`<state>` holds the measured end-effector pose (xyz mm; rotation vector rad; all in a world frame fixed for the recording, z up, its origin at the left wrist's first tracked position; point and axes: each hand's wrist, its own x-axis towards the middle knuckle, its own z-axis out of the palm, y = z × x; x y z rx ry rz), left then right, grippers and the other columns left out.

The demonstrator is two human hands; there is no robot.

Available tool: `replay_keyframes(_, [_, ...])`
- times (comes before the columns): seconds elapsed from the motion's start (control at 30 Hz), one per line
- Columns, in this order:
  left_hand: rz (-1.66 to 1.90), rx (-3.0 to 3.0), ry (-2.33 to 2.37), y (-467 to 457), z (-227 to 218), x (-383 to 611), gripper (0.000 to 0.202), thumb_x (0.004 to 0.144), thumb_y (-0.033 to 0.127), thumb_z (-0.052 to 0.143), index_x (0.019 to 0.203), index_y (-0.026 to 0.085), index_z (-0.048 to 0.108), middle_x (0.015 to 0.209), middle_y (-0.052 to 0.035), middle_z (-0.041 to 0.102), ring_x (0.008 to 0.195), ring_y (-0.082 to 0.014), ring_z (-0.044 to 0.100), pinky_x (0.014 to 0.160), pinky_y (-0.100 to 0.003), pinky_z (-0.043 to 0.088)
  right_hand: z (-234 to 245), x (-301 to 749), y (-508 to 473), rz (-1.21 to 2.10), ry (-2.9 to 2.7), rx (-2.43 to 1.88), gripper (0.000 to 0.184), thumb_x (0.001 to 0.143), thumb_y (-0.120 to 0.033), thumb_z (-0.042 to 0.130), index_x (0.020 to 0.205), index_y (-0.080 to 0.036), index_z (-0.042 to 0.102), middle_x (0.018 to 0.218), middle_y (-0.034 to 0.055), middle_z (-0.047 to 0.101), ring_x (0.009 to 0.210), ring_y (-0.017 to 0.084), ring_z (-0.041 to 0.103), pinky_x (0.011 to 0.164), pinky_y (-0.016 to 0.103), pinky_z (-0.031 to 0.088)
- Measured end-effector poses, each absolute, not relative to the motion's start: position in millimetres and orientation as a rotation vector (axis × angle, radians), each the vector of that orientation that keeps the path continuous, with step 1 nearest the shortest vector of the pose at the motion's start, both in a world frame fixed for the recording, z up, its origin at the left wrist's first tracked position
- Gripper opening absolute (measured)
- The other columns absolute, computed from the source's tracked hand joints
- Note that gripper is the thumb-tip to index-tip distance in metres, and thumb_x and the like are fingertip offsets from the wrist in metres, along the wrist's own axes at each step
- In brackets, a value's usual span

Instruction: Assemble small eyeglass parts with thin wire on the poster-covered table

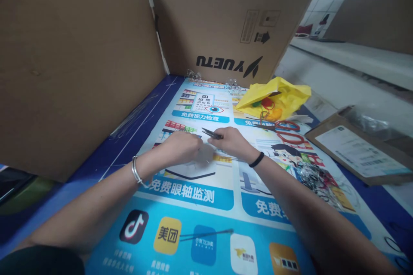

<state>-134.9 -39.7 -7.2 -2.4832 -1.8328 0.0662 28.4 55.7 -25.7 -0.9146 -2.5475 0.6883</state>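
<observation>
My left hand is closed over the middle of a printed sheet, back of the hand up. Whatever its fingers pinch is hidden or too fine to make out. Just to its right, my right hand grips a small dark pliers-like tool. The tool's two narrow tips are slightly apart and point left, close to the left fingers. Nearer to me, a thin dark wire-like piece lies on the sheet.
Cardboard panels stand at the back and left. A yellow bag with coloured cords, orange-handled scissors, a tangled heap of wire-like pieces and a cardboard box lie to the right. Thin strands lie left.
</observation>
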Motion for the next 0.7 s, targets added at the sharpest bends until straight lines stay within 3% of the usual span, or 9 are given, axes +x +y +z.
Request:
replay_keyframes(0.17, [0.102, -2.390, -1.895, -41, 9, -131, 0.025, 0.082, 0.019, 0.039, 0.078, 0.013, 0.063, 0.080, -0.0126, 0.067, 0.068, -0.0207, 0.060, 0.057, -0.029, 0.037, -25, 25, 45, 1.237, -2.454, -0.832, 0.022, 0.071, -0.034, 0.056, 0.057, -0.017, 0.057, 0.051, -0.0041, 0.046, 0.053, 0.009, 0.040, 0.050, 0.023, 0.027])
replay_keyframes(0.43, [-0.194, -2.358, -2.007, -40, 12, -126, 0.021, 0.080, 0.018, 0.042, 0.081, 0.013, 0.062, 0.082, -0.0106, 0.067, 0.072, -0.0200, 0.060, 0.059, -0.028, 0.039, -27, 22, 44, 1.648, -2.129, -0.857, 0.012, 0.062, -0.027, 0.061, 0.063, -0.015, 0.063, 0.055, -0.0043, 0.050, 0.055, 0.009, 0.042, 0.053, 0.022, 0.031])
replay_keyframes(0.53, [-0.706, -2.383, -2.113, -35, 9, -129, 0.021, 0.082, 0.025, 0.046, 0.084, 0.016, 0.064, 0.088, -0.0075, 0.067, 0.080, -0.0191, 0.060, 0.069, -0.030, 0.042, -25, 22, 44, 1.720, -1.926, -0.871, 0.013, 0.059, -0.027, 0.063, 0.065, -0.015, 0.061, 0.054, -0.0045, 0.051, 0.053, 0.008, 0.041, 0.053, 0.023, 0.031])
replay_keyframes(0.7, [-2.058, -2.524, -2.345, -28, -14, -125, 0.032, 0.085, 0.039, 0.047, 0.098, 0.017, 0.065, 0.094, -0.0080, 0.068, 0.086, -0.0166, 0.061, 0.079, -0.032, 0.046, -23, 23, 46, 1.783, -1.738, -0.828, 0.017, 0.058, -0.029, 0.065, 0.068, -0.015, 0.060, 0.051, -0.0052, 0.048, 0.049, 0.008, 0.038, 0.050, 0.023, 0.028])
